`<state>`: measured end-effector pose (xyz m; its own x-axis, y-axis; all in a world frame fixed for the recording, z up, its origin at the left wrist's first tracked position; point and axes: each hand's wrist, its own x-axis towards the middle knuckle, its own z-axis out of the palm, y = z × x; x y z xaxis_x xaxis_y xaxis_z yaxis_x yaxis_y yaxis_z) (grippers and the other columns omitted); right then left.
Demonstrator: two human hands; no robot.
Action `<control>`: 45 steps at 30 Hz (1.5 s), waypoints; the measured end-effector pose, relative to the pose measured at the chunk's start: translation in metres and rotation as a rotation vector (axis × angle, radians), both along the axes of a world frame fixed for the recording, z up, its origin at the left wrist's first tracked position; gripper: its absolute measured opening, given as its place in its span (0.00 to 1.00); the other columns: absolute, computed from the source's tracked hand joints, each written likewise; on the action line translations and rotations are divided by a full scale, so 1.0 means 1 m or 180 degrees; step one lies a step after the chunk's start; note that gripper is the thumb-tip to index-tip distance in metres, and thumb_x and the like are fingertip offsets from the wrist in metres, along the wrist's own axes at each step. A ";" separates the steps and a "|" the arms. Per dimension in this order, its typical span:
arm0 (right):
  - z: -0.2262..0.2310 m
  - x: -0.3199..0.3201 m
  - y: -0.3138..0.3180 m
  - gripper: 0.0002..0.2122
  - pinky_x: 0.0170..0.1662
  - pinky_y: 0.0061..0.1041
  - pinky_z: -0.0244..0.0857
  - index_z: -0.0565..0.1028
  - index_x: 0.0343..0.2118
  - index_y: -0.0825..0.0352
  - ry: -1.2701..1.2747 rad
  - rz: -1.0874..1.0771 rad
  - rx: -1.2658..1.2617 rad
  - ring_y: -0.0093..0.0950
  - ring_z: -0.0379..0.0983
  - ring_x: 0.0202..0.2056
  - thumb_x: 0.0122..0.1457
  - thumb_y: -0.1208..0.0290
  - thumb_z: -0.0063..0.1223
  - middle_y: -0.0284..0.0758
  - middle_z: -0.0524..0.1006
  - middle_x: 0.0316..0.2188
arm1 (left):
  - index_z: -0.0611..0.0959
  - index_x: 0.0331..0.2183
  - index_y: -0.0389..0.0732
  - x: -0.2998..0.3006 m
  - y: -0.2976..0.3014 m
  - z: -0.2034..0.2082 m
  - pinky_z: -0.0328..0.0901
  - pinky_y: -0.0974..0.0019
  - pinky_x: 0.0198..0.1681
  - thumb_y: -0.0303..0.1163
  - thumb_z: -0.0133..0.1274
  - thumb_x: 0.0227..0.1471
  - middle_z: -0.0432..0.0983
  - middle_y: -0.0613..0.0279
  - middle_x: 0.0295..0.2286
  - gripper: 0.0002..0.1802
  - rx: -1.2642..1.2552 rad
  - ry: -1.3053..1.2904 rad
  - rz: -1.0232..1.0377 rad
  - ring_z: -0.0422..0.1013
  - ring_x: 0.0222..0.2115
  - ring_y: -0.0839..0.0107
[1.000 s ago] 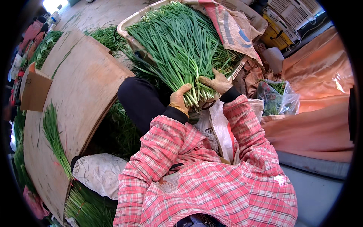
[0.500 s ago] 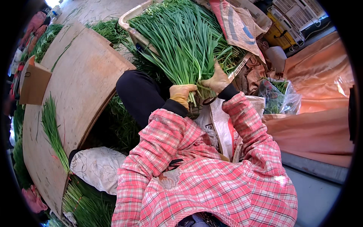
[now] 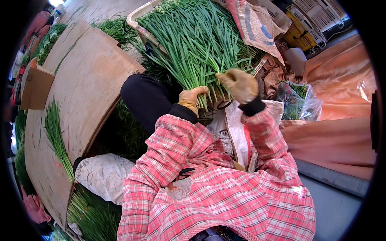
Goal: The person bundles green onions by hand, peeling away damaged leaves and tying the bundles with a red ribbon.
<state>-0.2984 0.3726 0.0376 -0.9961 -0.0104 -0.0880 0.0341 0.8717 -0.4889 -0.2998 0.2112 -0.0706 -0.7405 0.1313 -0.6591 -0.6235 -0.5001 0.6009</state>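
Green stalks (image 3: 197, 56), lower ends in left hand (image 3: 191, 100), right hand (image 3: 242, 85) close beside.

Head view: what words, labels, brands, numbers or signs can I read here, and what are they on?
No word, label, brand, number or sign reads clearly.
Folded sack: broad grey and blue printed shapes, no legible wording.
White sack: a dark mark, too small and creased to read.
Box: no lettering that I can make out.
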 end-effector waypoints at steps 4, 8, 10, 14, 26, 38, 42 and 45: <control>-0.082 -0.011 -0.006 0.11 0.25 0.38 0.65 0.72 0.22 0.67 0.1294 0.0247 0.0291 0.42 0.72 0.23 0.49 0.63 0.52 0.43 0.73 0.17 | 0.79 0.27 0.34 -0.002 -0.002 -0.003 0.70 0.63 0.22 0.25 0.57 0.42 0.76 0.57 0.21 0.07 0.0788 0.0116 -0.0366 0.72 0.17 0.65; -0.083 0.024 -0.026 0.12 0.24 0.35 0.65 0.72 0.36 0.70 0.1640 0.0947 0.1465 0.38 0.72 0.24 0.47 0.76 0.45 0.41 0.72 0.23 | 0.79 0.34 0.35 0.003 0.009 0.003 0.70 0.62 0.30 0.27 0.57 0.45 0.77 0.60 0.28 0.11 0.1024 0.0205 0.0244 0.74 0.25 0.66; -0.078 0.021 -0.024 0.16 0.28 0.35 0.66 0.70 0.41 0.72 0.2050 0.0969 0.0877 0.41 0.72 0.28 0.46 0.78 0.45 0.45 0.72 0.30 | 0.79 0.36 0.36 0.002 0.007 -0.009 0.70 0.62 0.32 0.28 0.57 0.45 0.77 0.60 0.29 0.12 0.0951 0.0343 0.0119 0.74 0.28 0.67; -0.096 0.031 -0.024 0.17 0.37 0.35 0.66 0.68 0.41 0.74 0.0952 0.0630 -0.0097 0.45 0.70 0.34 0.46 0.76 0.47 0.50 0.71 0.36 | 0.80 0.35 0.35 -0.001 0.012 -0.009 0.70 0.63 0.31 0.28 0.58 0.45 0.77 0.60 0.29 0.12 0.0998 0.0175 -0.0041 0.74 0.27 0.66; -0.071 0.051 -0.021 0.18 0.41 0.33 0.67 0.67 0.44 0.75 0.0722 0.1458 0.0962 0.40 0.70 0.41 0.48 0.75 0.48 0.48 0.70 0.45 | 0.80 0.28 0.27 -0.009 0.013 -0.015 0.70 0.64 0.28 0.21 0.56 0.41 0.77 0.53 0.24 0.08 0.0225 0.0217 -0.0199 0.74 0.23 0.64; -0.133 -0.044 0.031 0.44 0.57 0.37 0.51 0.38 0.61 0.71 0.0422 0.0416 0.1217 0.47 0.53 0.57 0.47 0.59 0.52 0.57 0.52 0.58 | 0.75 0.31 0.26 -0.014 -0.016 0.047 0.63 0.73 0.18 0.21 0.52 0.44 0.70 0.57 0.18 0.09 0.0760 0.0291 -0.0883 0.66 0.15 0.73; -0.129 -0.048 0.033 0.43 0.56 0.36 0.55 0.38 0.60 0.73 0.0124 0.0278 0.0633 0.51 0.58 0.54 0.48 0.61 0.51 0.59 0.52 0.57 | 0.76 0.32 0.28 -0.005 -0.059 0.131 0.63 0.76 0.19 0.26 0.51 0.46 0.70 0.61 0.17 0.11 0.0425 0.0572 -0.1151 0.65 0.15 0.75; -0.136 -0.051 0.035 0.44 0.56 0.36 0.55 0.39 0.61 0.72 0.0143 0.0155 0.0503 0.53 0.58 0.54 0.47 0.61 0.52 0.58 0.52 0.58 | 0.77 0.31 0.31 0.001 -0.101 0.191 0.59 0.77 0.17 0.28 0.51 0.48 0.70 0.64 0.17 0.10 0.0479 0.0730 -0.1386 0.64 0.15 0.78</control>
